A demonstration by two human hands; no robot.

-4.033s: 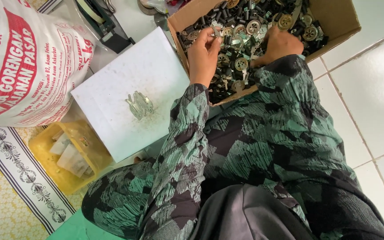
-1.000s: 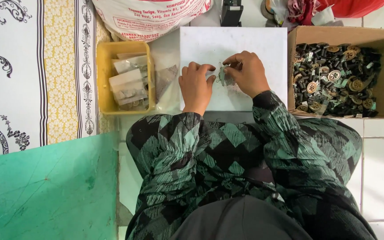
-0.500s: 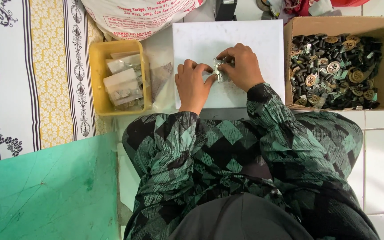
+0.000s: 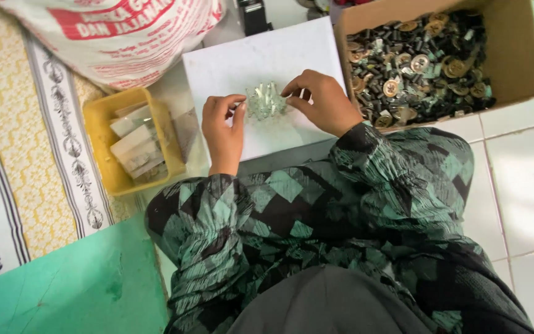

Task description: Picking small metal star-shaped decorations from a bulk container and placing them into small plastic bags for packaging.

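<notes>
Our left hand [image 4: 222,124] and right hand [image 4: 322,99], fingers curled but gripping nothing, now flank the small heap of clear pieces [image 4: 266,101] on the white board [image 4: 242,62], parted since half a second ago.

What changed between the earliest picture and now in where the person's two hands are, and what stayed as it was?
Four seconds ago both hands reached into the cardboard box of small metal parts. Since then they have come back to the white board: the left hand and right hand now sit either side of the small pile of clear pieces, fingers touching it. The pile, the yellow tray and the printed sack stayed where they were.
</notes>
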